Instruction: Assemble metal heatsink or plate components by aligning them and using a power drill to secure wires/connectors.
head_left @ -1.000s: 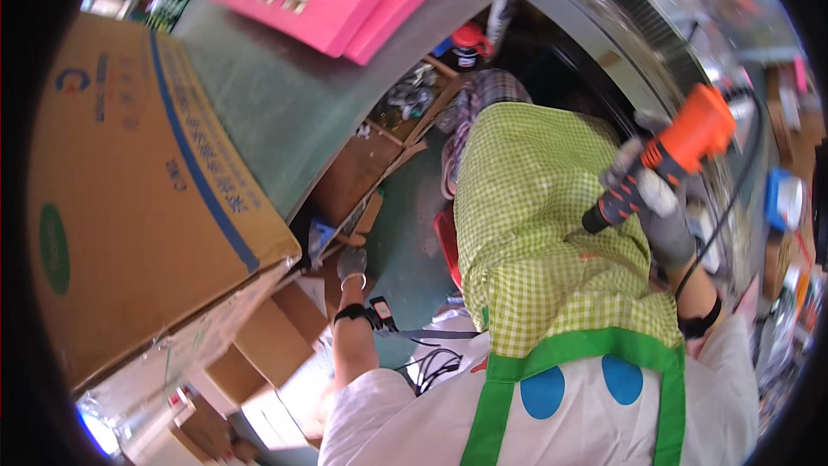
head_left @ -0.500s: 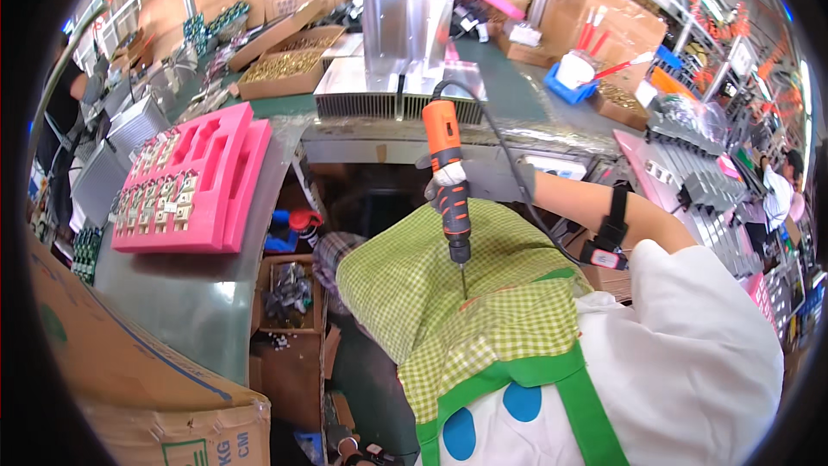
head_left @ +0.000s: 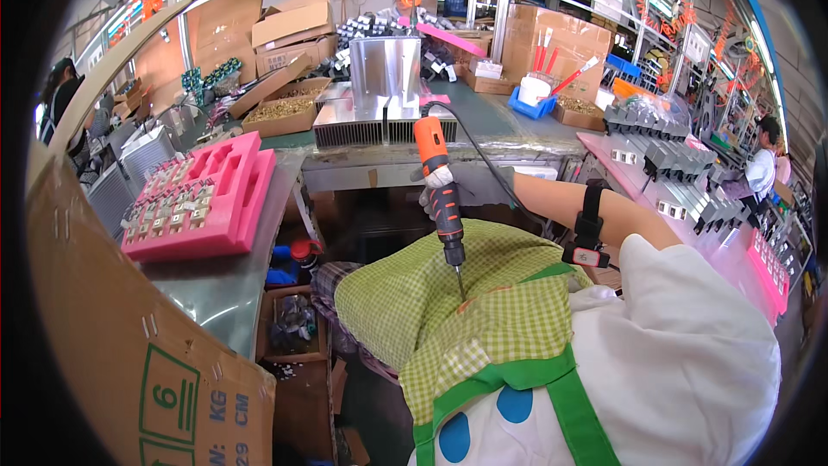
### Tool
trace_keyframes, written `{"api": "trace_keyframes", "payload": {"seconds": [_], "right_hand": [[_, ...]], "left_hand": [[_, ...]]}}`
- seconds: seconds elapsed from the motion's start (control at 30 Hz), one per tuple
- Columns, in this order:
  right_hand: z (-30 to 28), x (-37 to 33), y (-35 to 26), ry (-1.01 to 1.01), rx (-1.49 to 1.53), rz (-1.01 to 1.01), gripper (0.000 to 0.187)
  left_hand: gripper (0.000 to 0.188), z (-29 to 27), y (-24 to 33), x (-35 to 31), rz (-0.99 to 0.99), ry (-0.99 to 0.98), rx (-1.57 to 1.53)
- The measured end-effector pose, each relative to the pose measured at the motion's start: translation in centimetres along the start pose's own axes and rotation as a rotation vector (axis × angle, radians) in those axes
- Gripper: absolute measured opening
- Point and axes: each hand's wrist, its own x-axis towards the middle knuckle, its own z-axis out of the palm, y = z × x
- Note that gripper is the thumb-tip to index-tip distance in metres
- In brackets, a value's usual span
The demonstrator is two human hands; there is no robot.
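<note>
My right hand (head_left: pixel 479 185), in a grey glove, is wrapped round an orange and black electric screwdriver (head_left: pixel 445 207). The tool hangs bit down in front of my green checked apron (head_left: pixel 483 328), and its black cable runs up from the top end. Beyond it on the bench are finned metal heat sinks (head_left: pixel 347 131), with a tall shiny metal piece (head_left: pixel 384 78) standing on them. My left hand does not show in the picture.
On the left, a pink foam tray (head_left: pixel 198 237) holds small white parts on a metal-topped table. A large cardboard box (head_left: pixel 129 336) fills the lower left. Farther back lie a carton of brass screws (head_left: pixel 285 110) and a blue bin (head_left: pixel 532 105). Grey metal parts (head_left: pixel 681 164) line the right bench.
The view has tilted up, showing more of the back of the workshop. A wrist at the lower edge has dropped out of sight. My right hand still grips the screwdriver.
</note>
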Motion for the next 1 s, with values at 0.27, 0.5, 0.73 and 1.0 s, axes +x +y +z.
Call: {"api": "trace_keyframes", "payload": {"seconds": [0.27, 0.5, 0.73, 1.0], "right_hand": [[0.8, -0.3, 0.0, 0.090, -0.082, -0.009, 0.057], [1.4, -0.2, -0.4, 0.061, -0.119, 0.000, 0.061], [0.7, 0.4, -0.3, 0.013, -0.076, 0.022, 0.062], [2.6, 0.1, -0.5, 0.044, 0.004, -0.050, 0.058]], "left_hand": [[0.024, 1.0, -1.3, 0.0, -0.065, -0.025, -0.080], [0.023, 1.1, -2.2, -0.7, -0.113, -0.030, -0.128], [0.022, 0.8, -3.0, -1.2, -0.148, -0.018, -0.160], [0.021, 1.2, -5.7, -1.9, -0.220, -0.002, -0.332]]}}
